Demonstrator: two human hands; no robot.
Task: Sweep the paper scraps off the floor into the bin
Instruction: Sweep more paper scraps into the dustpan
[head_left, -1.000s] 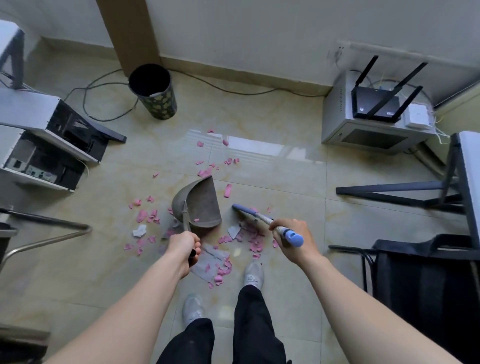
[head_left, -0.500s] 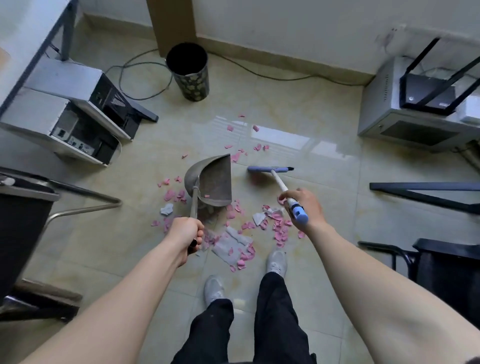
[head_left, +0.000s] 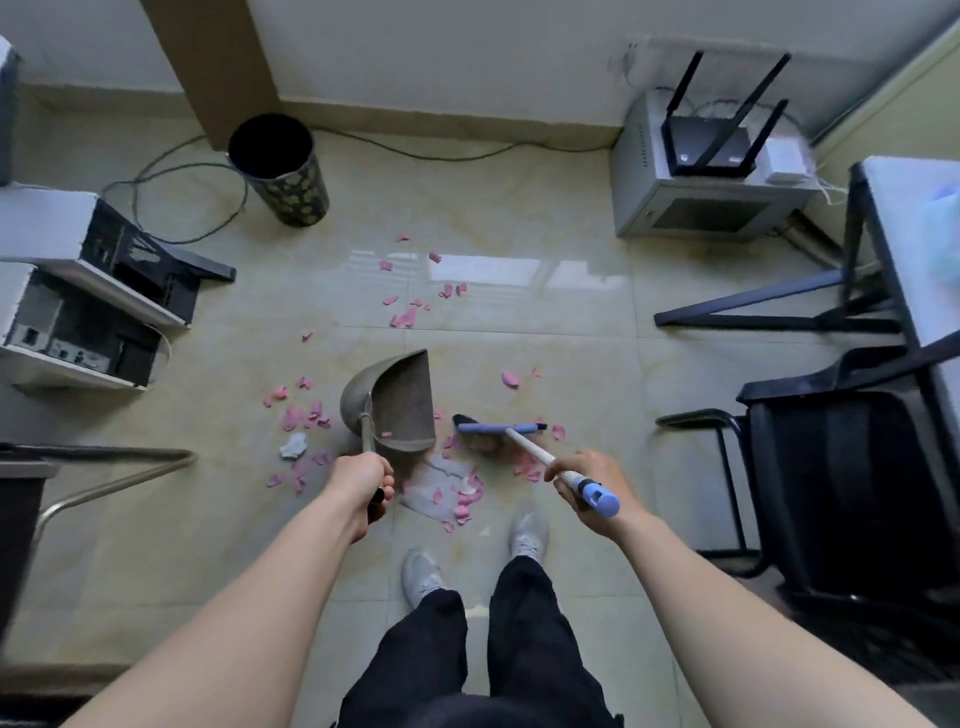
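Hands on both tools, seen from above. I have the left hand (head_left: 361, 480) curled tight round the long handle of a grey dustpan (head_left: 402, 402), which sits on the tiled floor (head_left: 571, 338) just ahead of that hand, one pink scrap (head_left: 385, 434) inside it. I have the right hand (head_left: 587, 480) wrapped round the pale shaft of a broom (head_left: 527, 448), close to its blue end cap. The shaft slants away and leftward down to the blue broom head (head_left: 498, 428), whose long axis runs left to right. Its left end lies just beside the pan's right edge, not touching.

Paper scraps (head_left: 460, 499), mostly pink, lie thickest between my two hands, nearer to me than both pan and broom head, just ahead of my shoes (head_left: 530, 535). Thinner scatters lie left of the pan and farther out. The bin (head_left: 298, 197), dark with a pale flower pattern, stands well apart, far ahead and to the left by the wall (head_left: 467, 52).

By my judgement the coming stroke turns on this: the main pile sits on my side of the bristles, so the broom must come round behind it, and the right hand is the nearer one. Which way the pan's mouth faces I cannot tell.
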